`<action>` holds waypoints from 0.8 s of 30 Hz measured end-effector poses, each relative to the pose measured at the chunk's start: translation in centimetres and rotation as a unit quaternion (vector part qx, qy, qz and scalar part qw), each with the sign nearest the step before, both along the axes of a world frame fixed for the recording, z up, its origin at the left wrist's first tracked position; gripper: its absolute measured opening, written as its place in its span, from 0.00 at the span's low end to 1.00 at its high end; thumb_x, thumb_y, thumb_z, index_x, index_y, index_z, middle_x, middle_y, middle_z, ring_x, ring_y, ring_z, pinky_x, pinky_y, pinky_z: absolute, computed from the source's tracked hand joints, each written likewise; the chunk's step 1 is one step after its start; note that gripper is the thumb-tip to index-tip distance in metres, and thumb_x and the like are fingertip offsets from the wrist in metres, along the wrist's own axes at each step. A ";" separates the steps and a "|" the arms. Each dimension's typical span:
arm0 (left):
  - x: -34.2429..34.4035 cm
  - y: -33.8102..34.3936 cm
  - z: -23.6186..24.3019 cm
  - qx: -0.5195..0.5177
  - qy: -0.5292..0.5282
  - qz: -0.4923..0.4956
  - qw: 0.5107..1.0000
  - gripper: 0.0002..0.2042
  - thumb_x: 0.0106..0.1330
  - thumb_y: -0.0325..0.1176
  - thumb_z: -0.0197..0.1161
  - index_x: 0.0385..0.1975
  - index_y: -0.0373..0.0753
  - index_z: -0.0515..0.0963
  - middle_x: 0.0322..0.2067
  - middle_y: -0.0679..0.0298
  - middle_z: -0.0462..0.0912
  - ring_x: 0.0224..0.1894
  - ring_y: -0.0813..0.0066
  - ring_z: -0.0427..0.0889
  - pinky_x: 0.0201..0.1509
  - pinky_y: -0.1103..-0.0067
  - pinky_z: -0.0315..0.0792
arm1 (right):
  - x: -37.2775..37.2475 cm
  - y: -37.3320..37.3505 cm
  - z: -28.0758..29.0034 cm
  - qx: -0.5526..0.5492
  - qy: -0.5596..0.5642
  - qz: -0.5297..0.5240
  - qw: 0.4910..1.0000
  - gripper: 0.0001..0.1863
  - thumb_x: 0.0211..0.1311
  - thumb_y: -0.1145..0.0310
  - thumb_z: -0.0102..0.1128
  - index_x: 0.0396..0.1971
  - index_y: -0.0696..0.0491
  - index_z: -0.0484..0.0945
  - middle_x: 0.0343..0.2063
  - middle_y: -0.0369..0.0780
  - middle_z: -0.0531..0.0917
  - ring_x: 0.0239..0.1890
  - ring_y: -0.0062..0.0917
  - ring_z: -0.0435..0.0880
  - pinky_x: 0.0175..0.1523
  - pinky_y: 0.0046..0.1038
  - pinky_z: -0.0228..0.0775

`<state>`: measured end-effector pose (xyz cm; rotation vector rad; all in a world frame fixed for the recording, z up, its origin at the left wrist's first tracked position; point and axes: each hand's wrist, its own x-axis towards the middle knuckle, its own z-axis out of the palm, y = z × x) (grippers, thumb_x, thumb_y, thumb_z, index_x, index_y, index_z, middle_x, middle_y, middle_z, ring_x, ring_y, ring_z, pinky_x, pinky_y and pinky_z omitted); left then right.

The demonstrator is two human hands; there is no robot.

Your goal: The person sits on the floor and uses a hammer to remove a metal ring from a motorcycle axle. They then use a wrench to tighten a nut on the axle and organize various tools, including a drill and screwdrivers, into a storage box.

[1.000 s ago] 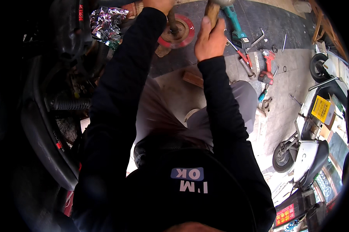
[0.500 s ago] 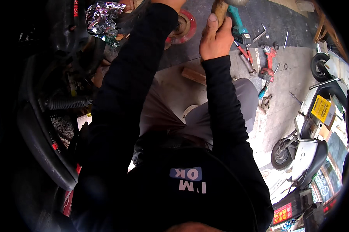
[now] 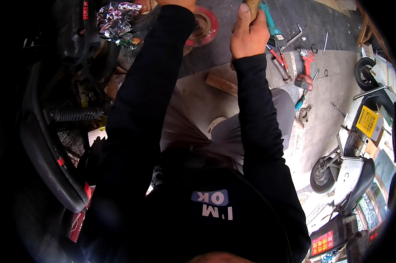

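My right hand [image 3: 250, 38] is wrapped round the wooden handle [image 3: 253, 7] of a hammer at the top edge. The hammer's head is out of the picture now. Only the back of my left hand [image 3: 179, 3] shows at the top edge, its fingers cut off from view. Close by the left sleeve lies a round, brownish disc-shaped part with a red rim [image 3: 214, 27]. Just right of my right hand is a teal cordless power tool [image 3: 272, 26].
Red-handled pliers [image 3: 282, 60], a metal tube [image 3: 280, 70], a red cordless drill [image 3: 306, 70] and a screwdriver [image 3: 300, 103] lie on the floor. A wooden block [image 3: 221, 84] sits before my knees. A dark scooter [image 3: 53, 162] stands left, a white one [image 3: 349, 177] right.
My right hand has shifted slightly up and right, and the hammer's head has left the picture. My left hand has moved a little left, showing more of the red-rimmed disc.
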<state>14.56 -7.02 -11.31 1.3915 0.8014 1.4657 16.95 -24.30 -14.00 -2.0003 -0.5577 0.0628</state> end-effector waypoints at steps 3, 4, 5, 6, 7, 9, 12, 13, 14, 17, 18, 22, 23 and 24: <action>0.3 -0.4 0.7 -0.032 -0.052 -0.023 0.998 0.14 0.68 0.39 0.68 0.38 0.32 0.80 0.29 0.66 0.83 0.31 0.79 0.77 0.39 0.76 0.72 | -2.7 -1.2 -6.7 -0.155 0.062 0.003 0.986 0.35 0.68 0.36 0.49 0.41 0.60 0.77 0.35 0.56 0.84 0.42 0.55 0.83 0.48 0.46 0.74; 0.2 -0.5 1.5 -0.019 -0.024 -0.021 0.999 0.14 0.69 0.40 0.67 0.38 0.32 0.80 0.30 0.65 0.84 0.32 0.78 0.77 0.40 0.76 0.72 | -2.5 -1.2 -11.2 -0.301 0.145 0.041 0.942 0.36 0.67 0.35 0.50 0.42 0.60 0.78 0.38 0.58 0.84 0.47 0.56 0.82 0.52 0.47 0.73; -0.3 -1.0 1.5 -0.014 0.010 -0.016 1.000 0.15 0.69 0.40 0.67 0.39 0.31 0.79 0.31 0.64 0.84 0.33 0.77 0.78 0.40 0.75 0.72 | -2.3 -0.8 -14.5 -0.358 0.193 0.085 0.910 0.38 0.65 0.33 0.49 0.45 0.59 0.81 0.43 0.60 0.83 0.53 0.56 0.79 0.59 0.47 0.69; -0.3 -0.8 1.3 0.007 -0.020 -0.026 0.999 0.15 0.69 0.40 0.66 0.40 0.31 0.79 0.33 0.63 0.85 0.33 0.75 0.79 0.42 0.73 0.73 | -2.0 0.1 -14.0 -0.349 0.217 0.082 0.908 0.37 0.65 0.34 0.49 0.50 0.56 0.81 0.46 0.59 0.82 0.54 0.56 0.78 0.61 0.48 0.68; -0.3 -1.4 0.2 0.021 -0.015 -0.009 1.000 0.14 0.69 0.40 0.67 0.39 0.33 0.78 0.30 0.66 0.83 0.33 0.77 0.79 0.41 0.77 0.73 | -1.6 -0.2 -13.3 -0.337 0.223 0.072 0.912 0.38 0.65 0.33 0.49 0.49 0.56 0.81 0.46 0.59 0.82 0.55 0.56 0.78 0.61 0.47 0.68; -1.4 -2.4 1.0 -0.094 -0.131 -0.134 0.978 0.12 0.67 0.38 0.68 0.39 0.37 0.78 0.29 0.68 0.81 0.33 0.80 0.79 0.40 0.80 0.74 | -2.6 -1.4 -11.5 -0.309 0.246 0.052 0.917 0.38 0.64 0.33 0.49 0.49 0.56 0.81 0.46 0.59 0.82 0.55 0.55 0.78 0.61 0.47 0.68; -3.1 1.7 -0.3 -0.085 -0.062 -0.409 0.906 0.08 0.66 0.33 0.67 0.38 0.37 0.78 0.29 0.67 0.79 0.31 0.80 0.79 0.33 0.80 0.74 | -0.7 -2.0 -5.9 -0.228 0.132 0.045 0.963 0.36 0.66 0.34 0.47 0.40 0.59 0.78 0.38 0.60 0.83 0.47 0.58 0.80 0.53 0.50 0.71; -3.7 3.1 0.8 -0.102 -0.054 -0.443 0.889 0.07 0.67 0.33 0.66 0.33 0.38 0.76 0.25 0.68 0.77 0.26 0.79 0.77 0.30 0.80 0.72 | -0.7 -1.6 -3.9 -0.201 0.109 0.053 0.972 0.36 0.67 0.35 0.47 0.38 0.60 0.78 0.35 0.60 0.83 0.44 0.59 0.81 0.51 0.50 0.72; -3.8 3.8 2.2 -0.114 -0.048 -0.483 0.867 0.09 0.67 0.34 0.66 0.27 0.39 0.75 0.20 0.68 0.74 0.22 0.79 0.75 0.27 0.80 0.70 | -0.4 -1.7 -2.1 -0.138 0.096 0.051 0.984 0.34 0.68 0.37 0.47 0.36 0.59 0.76 0.29 0.54 0.82 0.35 0.51 0.81 0.42 0.45 0.72; -1.6 4.0 2.3 -0.175 -0.091 -0.325 0.925 0.16 0.67 0.37 0.68 0.19 0.44 0.71 0.15 0.72 0.69 0.14 0.80 0.67 0.18 0.80 0.60 | -0.1 -1.4 0.1 -0.009 0.074 0.049 0.996 0.30 0.72 0.40 0.48 0.31 0.57 0.73 0.16 0.42 0.78 0.15 0.31 0.79 0.22 0.31 0.70; -1.0 3.1 2.6 -0.187 -0.057 -0.243 0.950 0.15 0.67 0.37 0.68 0.20 0.43 0.71 0.15 0.72 0.70 0.15 0.80 0.67 0.18 0.80 0.61 | -0.5 -1.4 0.4 0.010 0.076 0.047 0.996 0.29 0.72 0.41 0.48 0.30 0.57 0.72 0.14 0.39 0.76 0.12 0.26 0.76 0.19 0.28 0.67; -0.3 1.9 0.3 -0.138 -0.027 -0.210 0.968 0.14 0.67 0.36 0.68 0.21 0.42 0.72 0.16 0.71 0.72 0.16 0.81 0.70 0.20 0.80 0.63 | -2.9 -1.5 -2.0 -0.079 0.077 0.003 0.994 0.29 0.72 0.43 0.48 0.34 0.58 0.74 0.22 0.47 0.83 0.25 0.43 0.84 0.32 0.38 0.75; -0.4 1.7 0.9 -0.141 -0.034 -0.248 0.958 0.14 0.67 0.36 0.68 0.21 0.42 0.73 0.16 0.70 0.72 0.16 0.81 0.70 0.20 0.80 0.63 | -3.9 -1.2 -3.7 -0.116 0.063 -0.010 0.991 0.29 0.72 0.43 0.48 0.35 0.59 0.74 0.25 0.49 0.85 0.29 0.47 0.86 0.36 0.41 0.76; -0.6 1.1 1.7 -0.145 -0.043 -0.287 0.946 0.14 0.67 0.36 0.68 0.21 0.42 0.73 0.15 0.70 0.72 0.16 0.81 0.70 0.20 0.80 0.63 | -4.6 -0.6 -5.9 -0.172 0.104 -0.014 0.979 0.29 0.72 0.43 0.48 0.37 0.59 0.76 0.29 0.51 0.85 0.36 0.51 0.85 0.42 0.44 0.75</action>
